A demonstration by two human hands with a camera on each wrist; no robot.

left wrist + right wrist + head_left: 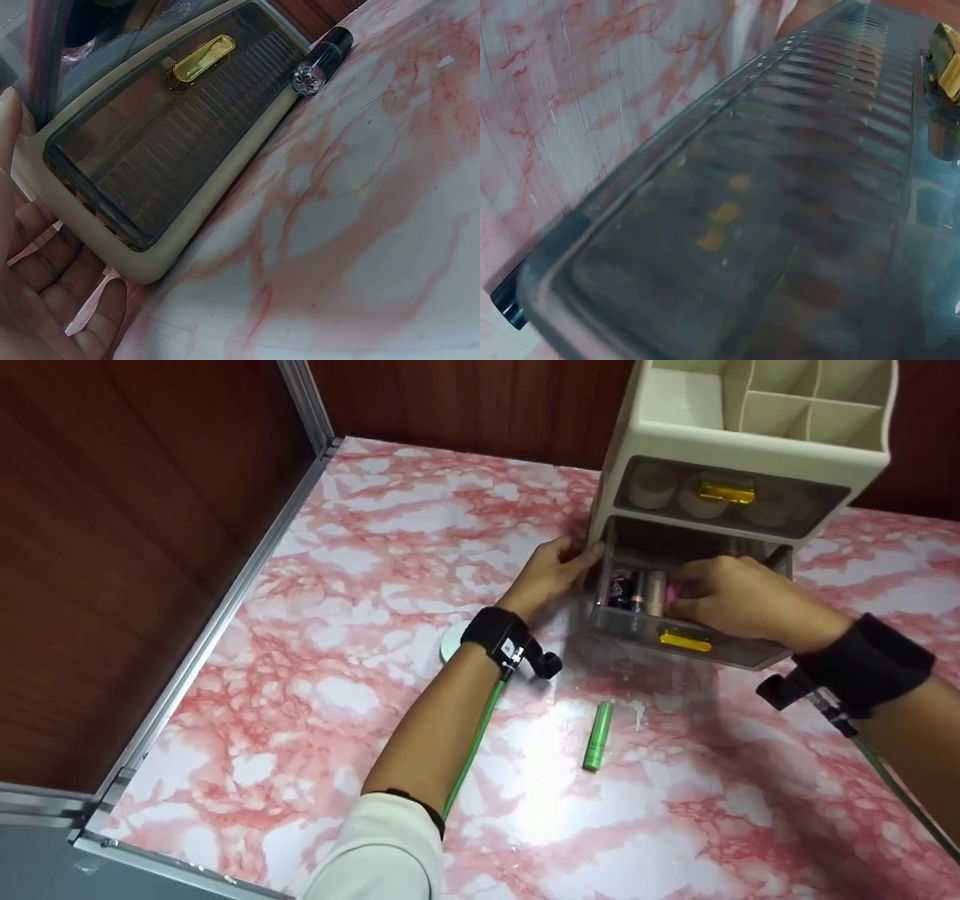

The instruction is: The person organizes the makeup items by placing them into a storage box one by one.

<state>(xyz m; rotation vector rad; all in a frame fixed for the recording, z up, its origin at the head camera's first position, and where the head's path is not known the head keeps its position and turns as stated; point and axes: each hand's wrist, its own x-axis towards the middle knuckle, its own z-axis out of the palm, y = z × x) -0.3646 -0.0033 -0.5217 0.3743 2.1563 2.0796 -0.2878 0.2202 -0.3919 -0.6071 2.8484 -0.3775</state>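
A cream cosmetics organizer [757, 442] stands at the back, its lower clear drawer [630, 621] pulled out. Inside lie a black tube [619, 589], a black lipstick with a pinkish band [637, 592] and a taupe tube [655, 591] side by side. My right hand [731, 596] reaches into the drawer, fingers curled around a small pink item [672, 593], mostly hidden. Against the organizer's left side rests my left hand [551, 574]; the left wrist view shows its thumb at the front edge and its loosely bent fingers along the side wall.
On the marbled table lies a green tube [598, 736] in front of the drawer. A white round object [452, 642] shows partly under my left wrist. Beside the organizer's base lies a black tube with a faceted end [322, 64]. An upper drawer [731, 499] is closed.
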